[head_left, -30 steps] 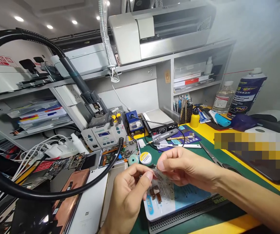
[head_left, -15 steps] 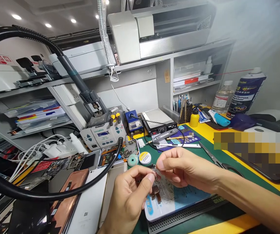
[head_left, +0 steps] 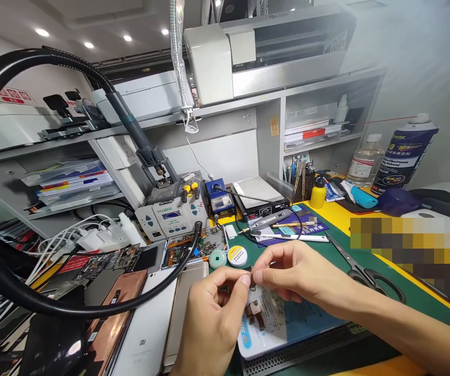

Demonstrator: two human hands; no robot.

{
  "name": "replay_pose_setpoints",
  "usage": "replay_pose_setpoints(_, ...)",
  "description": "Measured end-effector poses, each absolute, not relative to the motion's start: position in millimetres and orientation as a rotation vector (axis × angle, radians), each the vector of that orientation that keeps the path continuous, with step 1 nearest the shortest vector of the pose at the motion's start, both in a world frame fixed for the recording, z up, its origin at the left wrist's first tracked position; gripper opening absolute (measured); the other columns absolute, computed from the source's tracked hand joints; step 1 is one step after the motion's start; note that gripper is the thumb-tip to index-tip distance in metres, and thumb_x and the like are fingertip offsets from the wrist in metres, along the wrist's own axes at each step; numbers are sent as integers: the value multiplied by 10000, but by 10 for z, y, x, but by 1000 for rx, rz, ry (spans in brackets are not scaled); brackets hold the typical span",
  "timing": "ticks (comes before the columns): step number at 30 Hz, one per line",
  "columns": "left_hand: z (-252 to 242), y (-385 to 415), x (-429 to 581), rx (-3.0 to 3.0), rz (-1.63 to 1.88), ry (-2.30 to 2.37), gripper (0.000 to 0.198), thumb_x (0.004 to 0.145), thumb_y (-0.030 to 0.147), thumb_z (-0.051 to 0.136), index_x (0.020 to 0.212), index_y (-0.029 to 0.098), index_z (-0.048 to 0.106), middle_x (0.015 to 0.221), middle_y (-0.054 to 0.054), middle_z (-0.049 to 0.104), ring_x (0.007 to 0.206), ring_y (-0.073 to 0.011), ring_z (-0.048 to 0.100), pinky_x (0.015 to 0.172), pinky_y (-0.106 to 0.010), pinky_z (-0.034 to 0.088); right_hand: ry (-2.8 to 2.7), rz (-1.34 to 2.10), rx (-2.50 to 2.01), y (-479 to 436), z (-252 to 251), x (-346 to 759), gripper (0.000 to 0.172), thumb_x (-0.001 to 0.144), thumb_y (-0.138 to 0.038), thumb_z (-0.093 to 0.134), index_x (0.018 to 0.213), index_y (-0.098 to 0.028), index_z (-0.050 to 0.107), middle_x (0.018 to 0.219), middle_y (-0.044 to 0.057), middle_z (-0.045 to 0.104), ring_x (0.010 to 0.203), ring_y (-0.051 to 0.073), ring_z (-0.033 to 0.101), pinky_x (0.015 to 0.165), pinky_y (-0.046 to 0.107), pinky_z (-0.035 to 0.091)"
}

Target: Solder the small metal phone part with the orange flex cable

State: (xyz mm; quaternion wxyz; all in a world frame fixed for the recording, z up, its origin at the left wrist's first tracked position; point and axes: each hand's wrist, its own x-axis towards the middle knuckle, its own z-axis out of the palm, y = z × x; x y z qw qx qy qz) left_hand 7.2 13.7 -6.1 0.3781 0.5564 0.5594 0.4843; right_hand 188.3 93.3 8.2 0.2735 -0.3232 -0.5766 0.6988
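My left hand [head_left: 216, 316] and my right hand [head_left: 297, 271] meet above a blue-and-white box-like pad [head_left: 307, 321]. Both are closed in a pinch on one small dark part [head_left: 252, 282], mostly covered by the fingertips; its kind cannot be made out. Below it, on the pad's white left portion, lies a small module with brown flex cables [head_left: 257, 314]. Other tiny bits near the right fingers are too small to name. The pad rests on a grey perforated stand [head_left: 283, 360].
A black hose [head_left: 92, 315] loops across the left, over several phones [head_left: 142, 339]. Scissors [head_left: 362, 269] lie to the right on the green mat [head_left: 416, 292]. Behind my hands are round tins [head_left: 237, 256], a soldering station [head_left: 170, 216], a hot plate [head_left: 262, 198] and a spray can [head_left: 401, 154].
My fingertips have come closer together around the small dark part. The whole view has shifted slightly, and the brown flex cables show more clearly.
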Motion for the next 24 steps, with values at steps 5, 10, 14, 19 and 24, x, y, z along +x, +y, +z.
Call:
replay_pose_setpoints(5,-91,105,104,1565,1233,1496,320,976,437,626,936,174,804,741,-48,695,674,-200,652,592,-265,490,-1589,1837,-852,908,63,1868,194,746,-269,896,763,-165,733,522,-80,533,482,69,391,456,206,286)
replay_pose_setpoints(10,-126,95,126,1726,1264,1506,289,1002,369,577,892,199,783,722,-25,692,595,-160,599,553,-259,440,-1594,1836,-843,911,33,1870,116,739,-189,821,726,-163,708,519,-80,531,475,60,378,449,192,282)
replay_pose_setpoints(14,-146,89,123,1874,1292,1478,230,992,280,556,858,215,731,736,-8,689,610,-144,589,553,-250,425,-1566,1872,-861,929,17,1834,92,683,-179,761,692,-178,669,478,-97,507,407,43,332,393,179,259)
replay_pose_setpoints(19,-163,93,121,2003,1323,1459,198,982,218,553,826,217,674,746,3,680,669,-138,619,610,-242,447,-1570,1935,-895,953,2,1829,43,680,-178,673,650,-192,647,412,-90,524,324,39,353,327,160,219)
replay_pose_setpoints(24,-179,100,115,2079,1332,1472,196,981,187,550,818,219,654,729,15,663,657,-130,605,617,-244,446,-1593,2054,-942,970,9,1881,48,688,-189,645,640,-194,646,465,-42,644,269,49,412,264,150,191)
